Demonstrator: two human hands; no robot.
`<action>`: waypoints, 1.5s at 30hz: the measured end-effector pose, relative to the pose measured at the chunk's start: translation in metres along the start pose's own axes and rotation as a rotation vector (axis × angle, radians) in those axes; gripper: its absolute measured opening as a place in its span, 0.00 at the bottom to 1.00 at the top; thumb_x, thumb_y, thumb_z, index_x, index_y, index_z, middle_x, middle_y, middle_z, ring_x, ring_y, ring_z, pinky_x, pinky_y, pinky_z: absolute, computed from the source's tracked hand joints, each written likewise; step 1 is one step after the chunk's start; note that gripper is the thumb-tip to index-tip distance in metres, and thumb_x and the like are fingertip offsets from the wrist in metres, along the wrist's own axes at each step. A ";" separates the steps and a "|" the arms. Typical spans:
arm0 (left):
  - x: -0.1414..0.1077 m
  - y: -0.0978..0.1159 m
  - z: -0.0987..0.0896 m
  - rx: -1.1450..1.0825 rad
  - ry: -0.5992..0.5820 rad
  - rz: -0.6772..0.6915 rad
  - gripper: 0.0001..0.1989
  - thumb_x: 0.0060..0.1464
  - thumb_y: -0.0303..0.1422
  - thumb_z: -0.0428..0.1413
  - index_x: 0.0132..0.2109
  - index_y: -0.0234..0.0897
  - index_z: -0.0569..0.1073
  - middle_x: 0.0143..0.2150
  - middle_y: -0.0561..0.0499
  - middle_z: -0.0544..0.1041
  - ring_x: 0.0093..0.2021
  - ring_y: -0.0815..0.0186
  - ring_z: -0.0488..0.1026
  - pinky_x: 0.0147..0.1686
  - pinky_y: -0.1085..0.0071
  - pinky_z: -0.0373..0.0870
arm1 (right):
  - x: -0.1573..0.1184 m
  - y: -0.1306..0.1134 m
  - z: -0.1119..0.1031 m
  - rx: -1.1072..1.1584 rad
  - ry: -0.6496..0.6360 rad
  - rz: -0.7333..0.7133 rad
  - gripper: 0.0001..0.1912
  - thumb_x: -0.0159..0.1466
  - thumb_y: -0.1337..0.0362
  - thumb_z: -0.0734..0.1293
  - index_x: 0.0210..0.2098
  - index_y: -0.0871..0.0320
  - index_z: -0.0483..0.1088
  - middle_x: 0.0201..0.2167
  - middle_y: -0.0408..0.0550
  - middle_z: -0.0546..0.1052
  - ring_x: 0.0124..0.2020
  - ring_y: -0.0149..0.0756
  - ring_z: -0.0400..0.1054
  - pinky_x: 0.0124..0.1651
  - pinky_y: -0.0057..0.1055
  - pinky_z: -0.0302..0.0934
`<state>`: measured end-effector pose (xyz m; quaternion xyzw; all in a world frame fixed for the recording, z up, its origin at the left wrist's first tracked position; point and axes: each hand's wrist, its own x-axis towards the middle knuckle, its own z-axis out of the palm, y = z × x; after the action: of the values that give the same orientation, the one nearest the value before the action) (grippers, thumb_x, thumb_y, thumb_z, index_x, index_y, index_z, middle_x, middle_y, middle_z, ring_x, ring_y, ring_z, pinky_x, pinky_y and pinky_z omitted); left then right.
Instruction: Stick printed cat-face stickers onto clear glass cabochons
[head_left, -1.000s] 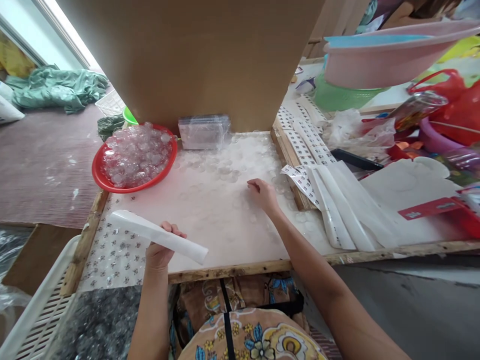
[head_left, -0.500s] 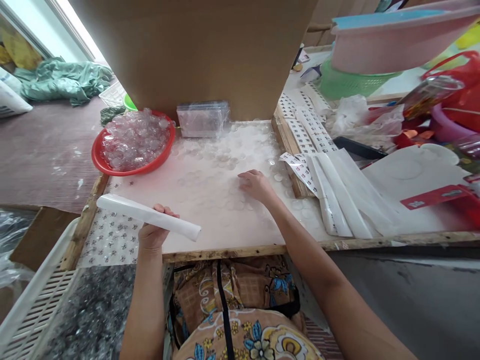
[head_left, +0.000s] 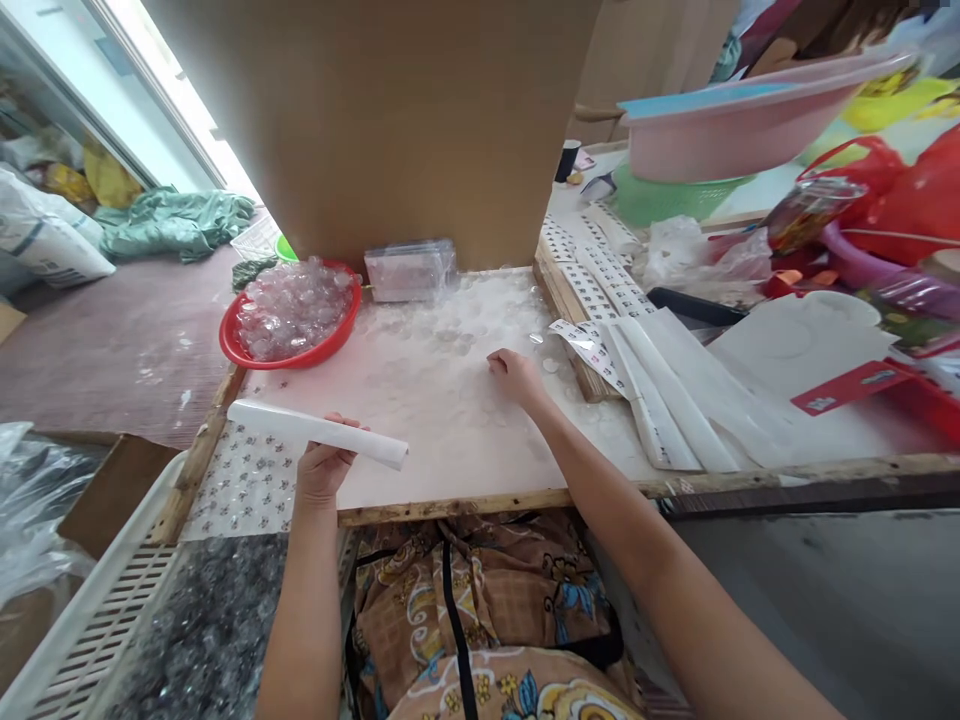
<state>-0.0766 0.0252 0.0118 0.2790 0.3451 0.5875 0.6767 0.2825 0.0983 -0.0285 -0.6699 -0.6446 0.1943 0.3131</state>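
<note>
My left hand (head_left: 328,468) is closed around a rolled white sheet (head_left: 274,421), held slantwise above the left front of the white work surface (head_left: 442,465). A sheet with rows of small dark prints (head_left: 244,475) lies under the roll's left end. My right hand (head_left: 517,378) is low over the middle of the surface, fingers curled and thumb and fingertips together. Whatever is between those fingertips is too small to make out. Thin clear discs (head_left: 450,340) are scattered flat around and beyond it.
A red bowl (head_left: 292,358) heaped with clear discs stands at the back left. Beside it, a clear wrapped box (head_left: 411,272) rests against a tall cardboard panel (head_left: 375,130). Wooden strips (head_left: 574,340), printed sheets (head_left: 600,265) and stacked basins (head_left: 705,135) occupy the right.
My right hand's fingers, stretched forward before, are now curled together at nearly the same spot. The left hand still holds the roll. The whole view has shifted slightly.
</note>
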 end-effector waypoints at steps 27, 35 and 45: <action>0.005 -0.002 -0.008 0.063 -0.045 -0.017 0.13 0.42 0.26 0.65 0.39 0.38 0.78 0.36 0.48 0.83 0.40 0.56 0.80 0.39 0.66 0.77 | -0.034 -0.010 -0.015 -0.058 -0.116 -0.088 0.13 0.61 0.77 0.59 0.40 0.60 0.71 0.40 0.52 0.72 0.34 0.33 0.67 0.36 0.26 0.57; 0.005 -0.005 -0.008 0.057 0.000 -0.024 0.15 0.42 0.24 0.64 0.41 0.38 0.78 0.38 0.46 0.83 0.40 0.56 0.80 0.33 0.69 0.77 | -0.052 -0.004 -0.019 -0.100 -0.174 -0.098 0.23 0.56 0.82 0.59 0.44 0.58 0.74 0.48 0.52 0.74 0.43 0.37 0.70 0.43 0.27 0.59; 0.006 -0.005 -0.007 0.051 -0.014 -0.024 0.16 0.39 0.25 0.66 0.39 0.38 0.79 0.37 0.47 0.83 0.39 0.57 0.81 0.35 0.69 0.78 | -0.057 -0.014 -0.016 -0.091 -0.107 -0.156 0.21 0.60 0.77 0.61 0.51 0.58 0.70 0.49 0.54 0.71 0.49 0.42 0.66 0.47 0.33 0.61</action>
<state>-0.0790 0.0297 0.0027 0.2961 0.3586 0.5683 0.6788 0.2776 0.0390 -0.0158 -0.6200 -0.7186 0.1753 0.2615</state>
